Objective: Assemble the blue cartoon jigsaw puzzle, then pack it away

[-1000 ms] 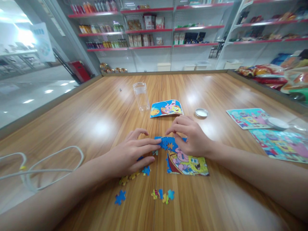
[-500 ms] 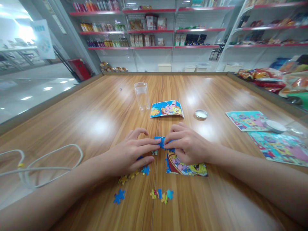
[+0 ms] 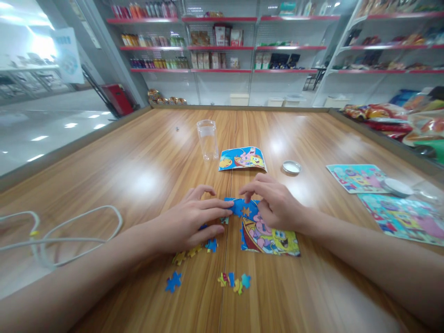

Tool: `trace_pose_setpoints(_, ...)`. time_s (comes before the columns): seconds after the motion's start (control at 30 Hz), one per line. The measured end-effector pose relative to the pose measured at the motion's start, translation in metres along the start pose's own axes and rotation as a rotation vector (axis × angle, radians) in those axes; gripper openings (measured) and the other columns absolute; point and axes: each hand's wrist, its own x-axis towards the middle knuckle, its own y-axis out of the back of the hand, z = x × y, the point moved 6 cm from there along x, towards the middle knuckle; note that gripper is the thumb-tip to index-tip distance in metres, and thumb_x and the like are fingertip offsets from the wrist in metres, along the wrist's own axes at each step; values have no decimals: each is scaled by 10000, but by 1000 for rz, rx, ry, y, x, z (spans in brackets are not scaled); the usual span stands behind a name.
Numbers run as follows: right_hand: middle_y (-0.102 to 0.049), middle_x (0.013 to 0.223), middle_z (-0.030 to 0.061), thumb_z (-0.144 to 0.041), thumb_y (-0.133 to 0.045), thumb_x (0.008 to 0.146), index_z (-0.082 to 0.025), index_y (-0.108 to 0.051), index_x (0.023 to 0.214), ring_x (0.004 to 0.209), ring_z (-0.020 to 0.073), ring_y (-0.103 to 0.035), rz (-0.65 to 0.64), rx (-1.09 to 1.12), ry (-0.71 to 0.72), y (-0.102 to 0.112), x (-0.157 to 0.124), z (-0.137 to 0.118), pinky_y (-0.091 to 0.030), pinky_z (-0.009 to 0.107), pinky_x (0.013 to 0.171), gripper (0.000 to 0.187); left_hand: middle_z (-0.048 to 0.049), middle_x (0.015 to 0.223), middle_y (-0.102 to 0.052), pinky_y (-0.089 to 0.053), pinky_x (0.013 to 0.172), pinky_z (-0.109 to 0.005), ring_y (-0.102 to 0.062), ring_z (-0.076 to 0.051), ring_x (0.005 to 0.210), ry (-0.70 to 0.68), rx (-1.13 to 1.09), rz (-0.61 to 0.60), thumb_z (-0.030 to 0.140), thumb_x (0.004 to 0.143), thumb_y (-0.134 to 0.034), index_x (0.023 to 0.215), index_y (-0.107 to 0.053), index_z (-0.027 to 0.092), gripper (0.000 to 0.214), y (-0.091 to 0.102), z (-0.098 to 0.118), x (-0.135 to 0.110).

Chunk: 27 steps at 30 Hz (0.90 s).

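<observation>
A partly joined jigsaw puzzle [image 3: 270, 238] with a yellow cartoon character and a pink one lies on the table before me. A gap shaped like a piece shows wood in its blue upper part. My left hand [image 3: 196, 219] lies palm down with fingers stretched, its fingertips touching the blue pieces [image 3: 236, 206] at the puzzle's upper left. Over the puzzle's upper right my right hand [image 3: 275, 203] hovers or rests with bent, parted fingers; I see nothing held in it. Loose pieces lie partly under my left hand, and a blue piece [image 3: 173, 281] sits nearer me.
Several small pieces [image 3: 237, 284] lie near the front. Beyond the puzzle are a picture card [image 3: 243, 158], a clear plastic cup [image 3: 208, 141] and a round lid [image 3: 292, 167]. Two more picture sheets [image 3: 402, 219] are at right, a white cable [image 3: 79, 245] at left.
My right hand has lifted and shifted slightly right off the blue upper part, uncovering the gap and more of the picture. My left hand stays in place. The view has moved slightly.
</observation>
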Motion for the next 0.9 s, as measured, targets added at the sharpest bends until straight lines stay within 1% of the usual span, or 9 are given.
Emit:
trace_pose_setpoints(0.1,-651,858,25,30,-478,699,-209,-584,1075,831,202,-548,42,9,-20,2,-2,6,-443,353,774,458,-66,1439,-579,-403,1089,-494,-499,-268,1242,8,-10,6,283,981,-568,1350,-590,249,371,4,2,1)
trace_pose_setpoints(0.2,-654,861,29,30,-476,704,-210,-599,1053,824,203,-545,24,6,-31,1,-3,8,-439,359,771,441,-71,1461,-547,-404,1081,-481,-495,-261,1242,41,34,54,229,986,-538,1369,-565,254,384,13,-1,0)
trace_pose_setpoints(0.3,-660,855,32,30,-475,710,-207,-617,1055,824,205,-549,14,7,-29,0,-3,6,-441,361,765,441,-80,1393,-577,-413,1059,-467,-501,-260,1218,76,103,129,176,974,-532,1272,-624,237,318,24,-10,-4)
trace_pose_setpoints(0.37,-663,839,31,33,-474,714,-201,-629,1049,820,205,-553,22,5,-28,1,-3,5,-444,360,760,438,-83,1290,-621,-441,1009,-433,-541,-242,1153,89,119,142,166,969,-533,1191,-656,223,261,28,-17,-7)
trace_pose_setpoints(0.47,-669,833,34,34,-475,721,-199,-642,1033,820,207,-556,25,-5,-31,2,-2,5,-446,364,758,423,-79,1146,-657,-486,905,-367,-599,-204,1032,99,81,101,171,980,-520,1125,-675,206,215,26,-27,-11)
trace_pose_setpoints(0.63,-665,819,40,29,-474,731,-188,-656,1023,802,206,-548,21,-6,-16,1,-2,5,-445,366,739,406,-80,1069,-652,-515,817,-299,-622,-170,946,107,-8,32,207,1012,-485,1108,-681,184,219,18,-33,-13)
trace_pose_setpoints(0.77,-662,810,35,28,-479,740,-193,-653,999,796,200,-541,25,-11,-8,0,-3,5,-439,363,738,383,-56,955,-624,-488,754,-279,-599,-151,843,150,-28,-46,223,1012,-479,998,-677,176,204,15,-34,-14)
trace_pose_setpoints(0.9,-658,795,31,31,-482,745,-188,-652,973,781,195,-533,51,-20,24,0,-3,4,-430,353,716,359,-23,848,-598,-439,684,-263,-560,-137,754,203,-58,-151,214,987,-509,871,-616,171,163,14,-33,-14)
